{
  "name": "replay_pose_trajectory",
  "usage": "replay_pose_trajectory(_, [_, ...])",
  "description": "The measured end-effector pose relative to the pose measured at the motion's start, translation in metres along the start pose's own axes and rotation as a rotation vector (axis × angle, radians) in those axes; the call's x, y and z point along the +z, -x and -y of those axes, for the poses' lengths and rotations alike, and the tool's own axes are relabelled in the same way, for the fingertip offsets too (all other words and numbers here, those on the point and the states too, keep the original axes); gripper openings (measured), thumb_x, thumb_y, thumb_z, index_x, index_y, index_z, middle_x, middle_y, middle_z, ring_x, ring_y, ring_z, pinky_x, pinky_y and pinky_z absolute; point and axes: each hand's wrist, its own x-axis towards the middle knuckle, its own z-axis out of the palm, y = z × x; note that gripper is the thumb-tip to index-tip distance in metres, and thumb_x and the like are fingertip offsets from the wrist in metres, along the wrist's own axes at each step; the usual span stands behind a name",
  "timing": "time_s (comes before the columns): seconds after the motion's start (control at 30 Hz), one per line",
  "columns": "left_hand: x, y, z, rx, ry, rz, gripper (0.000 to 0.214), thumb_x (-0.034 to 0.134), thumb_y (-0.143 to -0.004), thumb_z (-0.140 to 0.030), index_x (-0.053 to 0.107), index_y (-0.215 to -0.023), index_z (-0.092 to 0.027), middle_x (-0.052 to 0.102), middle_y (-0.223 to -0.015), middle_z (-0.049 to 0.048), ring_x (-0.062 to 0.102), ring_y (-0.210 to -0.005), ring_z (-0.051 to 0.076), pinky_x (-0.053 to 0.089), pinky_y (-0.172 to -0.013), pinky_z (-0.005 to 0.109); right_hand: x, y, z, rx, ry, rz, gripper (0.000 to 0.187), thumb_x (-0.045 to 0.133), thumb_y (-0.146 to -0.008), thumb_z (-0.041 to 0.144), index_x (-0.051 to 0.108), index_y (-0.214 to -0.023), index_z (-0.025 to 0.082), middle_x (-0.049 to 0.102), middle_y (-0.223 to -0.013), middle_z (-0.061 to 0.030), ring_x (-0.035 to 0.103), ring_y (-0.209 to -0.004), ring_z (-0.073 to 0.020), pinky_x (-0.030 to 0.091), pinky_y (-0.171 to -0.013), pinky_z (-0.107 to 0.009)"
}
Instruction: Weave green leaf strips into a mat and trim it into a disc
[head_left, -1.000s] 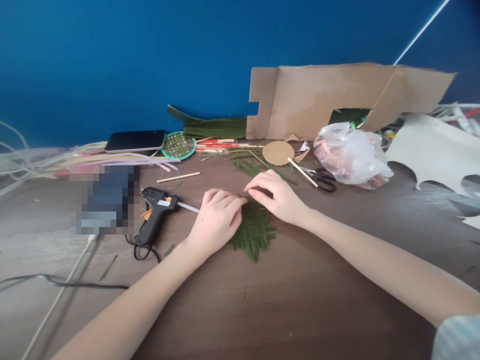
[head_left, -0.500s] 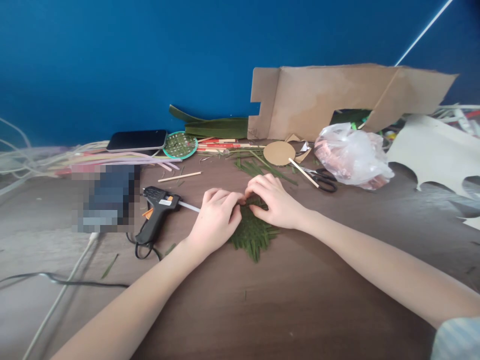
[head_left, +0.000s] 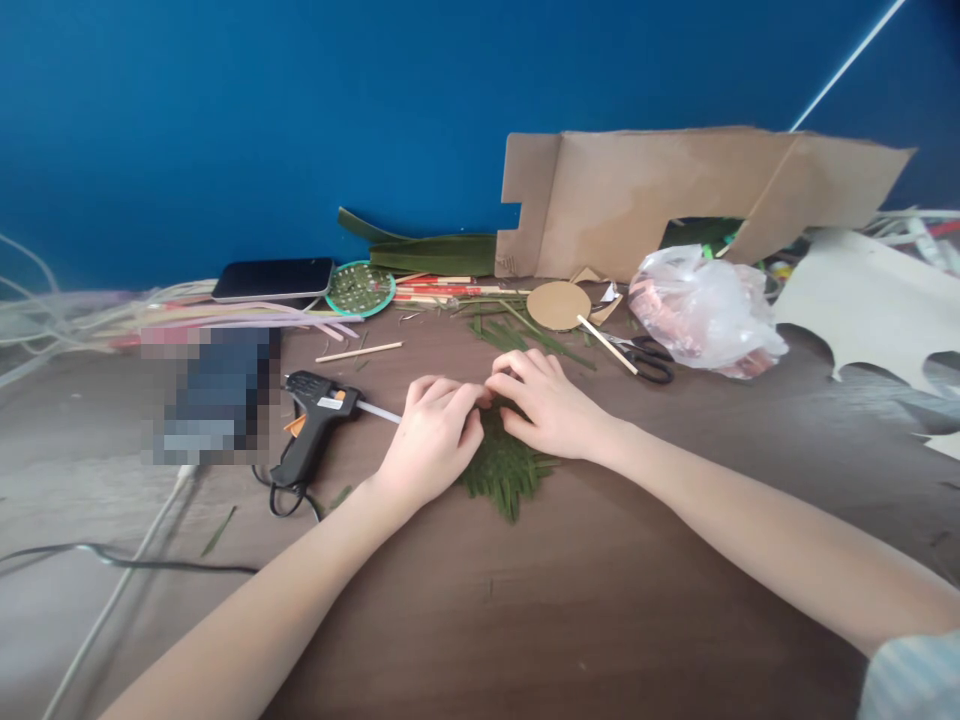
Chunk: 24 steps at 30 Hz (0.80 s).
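Observation:
A small mat of woven green leaf strips (head_left: 508,475) lies on the brown table, its loose strip ends pointing toward me. My left hand (head_left: 431,435) covers the mat's left side, with fingers bent and closed on its far part. From the right, my right hand (head_left: 551,405) arches over the mat, its curled fingertips meeting those of the left hand. What exactly the fingertips pinch is hidden beneath them. Just left of my left hand lies a black hot glue gun (head_left: 319,415) with a clear glue stick in it.
Behind my hands are cut leaf pieces (head_left: 504,337), a cardboard disc (head_left: 559,305), black-handled scissors (head_left: 649,360) and a plastic bag (head_left: 705,315). A cardboard sheet (head_left: 607,190) leans on the blue wall. A phone (head_left: 274,280) lies at the back left; cables (head_left: 135,565) cross the left side.
My right hand's fingers have shifted slightly to the left and spread a little over the mat. My left hand stays almost still.

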Motion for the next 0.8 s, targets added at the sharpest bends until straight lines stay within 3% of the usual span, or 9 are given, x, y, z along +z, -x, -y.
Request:
replay_pose_trajectory(0.53, [0.0013,0.0008,0.0015,0.0,0.014,-0.009,0.017,0.041,-0.083,-0.007,0.052,-0.089,-0.019,0.067,-0.087,-0.0003,0.059,-0.085,0.017,0.035,-0.09,0.035,0.0016,-0.0004,-0.0018,0.004,-0.032,-0.016,0.019,0.045,-0.078,0.016,0.049,-0.097,0.021,0.051,-0.108,-0.0071,0.043,-0.091,-0.0221,0.033,-0.075,-0.036])
replay_pose_trajectory(0.8, [0.0013,0.0005,0.0015,-0.008,0.034,-0.003,0.018,0.041,-0.083,-0.007,0.053,-0.091,-0.019,0.067,-0.086,-0.0011,0.059,-0.085,0.016,0.035,-0.09,0.034,0.0024,-0.0009,-0.0012,0.075,-0.114,-0.028,0.008,0.049,-0.078,0.018,0.045,-0.085,0.02,0.053,-0.102,-0.007,0.042,-0.091,-0.0219,0.033,-0.077,-0.036])
